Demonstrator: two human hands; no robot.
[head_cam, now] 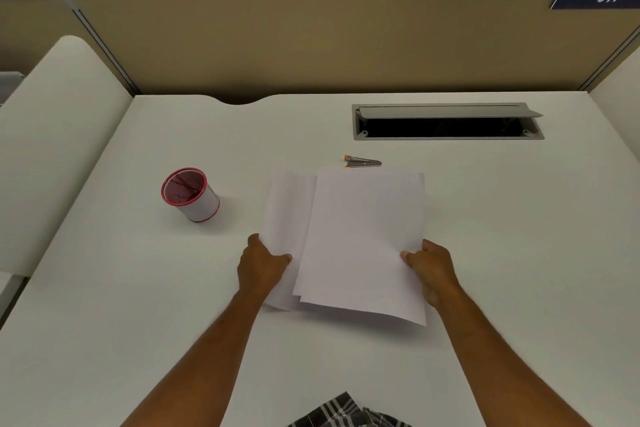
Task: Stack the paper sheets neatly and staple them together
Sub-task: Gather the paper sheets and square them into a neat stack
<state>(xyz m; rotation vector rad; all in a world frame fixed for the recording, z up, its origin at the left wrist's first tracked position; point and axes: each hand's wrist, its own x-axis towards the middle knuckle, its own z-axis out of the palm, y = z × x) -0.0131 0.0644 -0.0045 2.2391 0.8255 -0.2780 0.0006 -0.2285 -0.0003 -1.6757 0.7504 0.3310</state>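
At a white desk point(485, 253), my left hand point(261, 262) and right hand point(433, 269) pinch opposite edges of the uneven, fanned paper sheets point(360, 236); the stapler point(363, 161) lies just beyond them, a red-rimmed cup point(190, 194) to the left.

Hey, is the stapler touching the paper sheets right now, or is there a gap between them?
Apart. The head view shows a thin strip of bare desk between the stapler and the far edge of the paper sheets.
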